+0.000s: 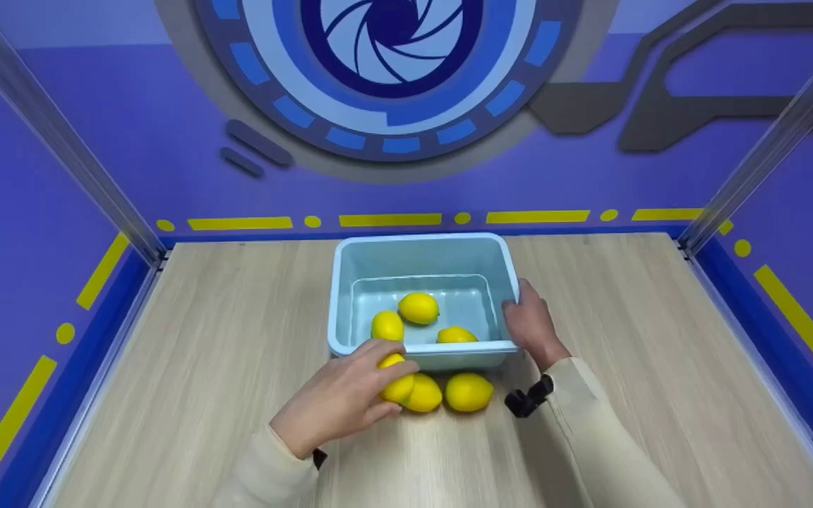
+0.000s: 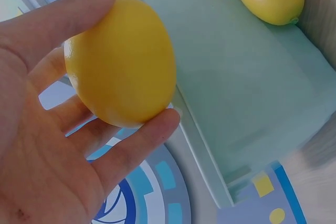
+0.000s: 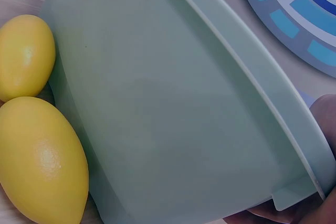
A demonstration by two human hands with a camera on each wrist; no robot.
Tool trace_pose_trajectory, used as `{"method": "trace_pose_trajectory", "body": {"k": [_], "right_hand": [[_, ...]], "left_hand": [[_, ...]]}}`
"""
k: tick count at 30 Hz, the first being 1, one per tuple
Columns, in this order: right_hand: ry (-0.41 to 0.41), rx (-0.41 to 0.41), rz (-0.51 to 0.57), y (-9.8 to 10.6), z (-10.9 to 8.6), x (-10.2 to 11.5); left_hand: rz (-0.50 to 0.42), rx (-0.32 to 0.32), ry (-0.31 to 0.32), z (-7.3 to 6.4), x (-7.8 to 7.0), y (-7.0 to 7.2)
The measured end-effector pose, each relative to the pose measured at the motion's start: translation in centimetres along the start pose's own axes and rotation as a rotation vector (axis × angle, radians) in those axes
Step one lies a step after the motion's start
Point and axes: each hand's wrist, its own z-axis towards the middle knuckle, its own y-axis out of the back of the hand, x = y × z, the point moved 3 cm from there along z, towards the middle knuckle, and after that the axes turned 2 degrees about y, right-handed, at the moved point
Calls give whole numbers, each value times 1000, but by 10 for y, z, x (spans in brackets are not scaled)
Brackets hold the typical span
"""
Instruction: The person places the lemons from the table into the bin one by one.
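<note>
Left hand [image 1: 343, 395] pinches lemon [image 2: 123, 61] | right hand [image 1: 535, 328] grips tub rim [image 1: 477, 347] | advise: lift over rim, lower gently

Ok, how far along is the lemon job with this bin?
Assuming the bin is being filled, three lemons inside look done. The left hand holds a fourth lemon near its front, while the right hand grips its right side. Two more lemons on the table seem left.
</note>
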Motion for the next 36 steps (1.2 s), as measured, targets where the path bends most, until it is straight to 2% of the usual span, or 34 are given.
{"method": "trace_pose_trajectory", "body": {"k": [13,20,36], "right_hand": [[-4,10,35,-1,-1,2],[9,9,15,1,-1,2],[-8,15,20,0,-1,2]], "left_hand": [[11,3,-9,4,1,10],[17,-10,-18,6,1,14],[-1,-14,-12,9,4,16]]}}
